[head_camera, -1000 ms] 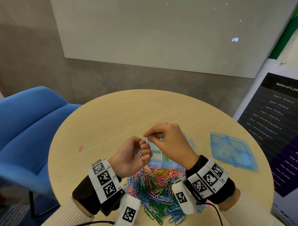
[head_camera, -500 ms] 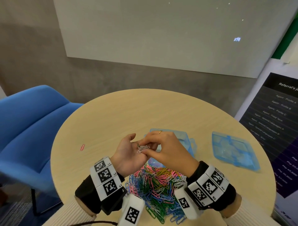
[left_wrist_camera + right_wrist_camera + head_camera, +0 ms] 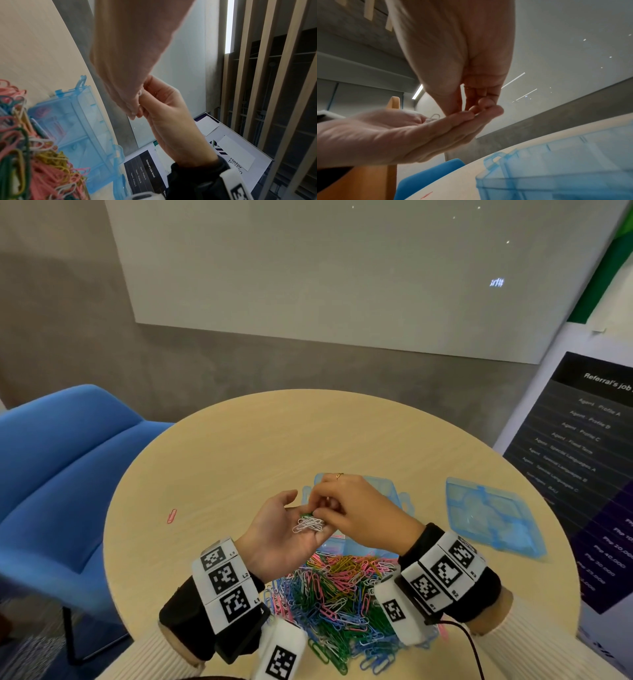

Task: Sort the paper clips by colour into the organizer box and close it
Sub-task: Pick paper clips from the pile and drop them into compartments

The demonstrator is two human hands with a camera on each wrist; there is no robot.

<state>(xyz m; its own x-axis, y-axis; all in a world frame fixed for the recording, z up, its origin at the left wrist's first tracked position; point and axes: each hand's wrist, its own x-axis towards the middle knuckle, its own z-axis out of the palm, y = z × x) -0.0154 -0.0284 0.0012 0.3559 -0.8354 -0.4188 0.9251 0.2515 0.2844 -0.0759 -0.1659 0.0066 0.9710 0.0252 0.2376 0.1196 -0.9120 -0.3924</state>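
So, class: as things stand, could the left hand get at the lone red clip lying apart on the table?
Probably yes: the red clip lies on bare table on that side, nothing between. But the left hand is palm-up cradling white clips, which would spill.

— What's worn on the arms?

— Cream ribbed sleeves (image 3: 144, 659), then black cuffs (image 3: 185, 621) at both wrists.

— And over the cuffs?

— White bands (image 3: 226, 583) carrying three black-and-white square markers each, lettered L on the left, R on the right. A white camera block (image 3: 281, 652) with its own marker sits below each wrist.

— Any wiring or jewellery?

— A black cable (image 3: 469, 642) trails from the right unit; a thin gold ring (image 3: 338, 475) on the right hand (image 3: 363, 508).
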